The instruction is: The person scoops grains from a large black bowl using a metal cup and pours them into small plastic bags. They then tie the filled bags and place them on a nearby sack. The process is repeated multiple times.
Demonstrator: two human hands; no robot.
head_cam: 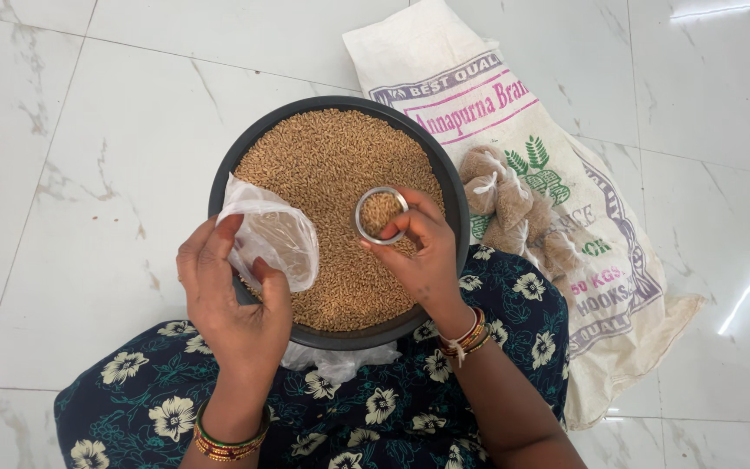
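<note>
Head view, my left hand pinching a clear plastic bag open over the dark round pan of grain, my right hand gripping a small steel cup full of grain above the pan, filled tied packets lying on a printed sack beside it

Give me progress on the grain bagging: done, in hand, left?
Done: a few filled small bags lie on the white sack. In hand: right hand holds a full metal cup; left hand holds a clear bag open. Left: the pan looks nearly full of grain.
</note>
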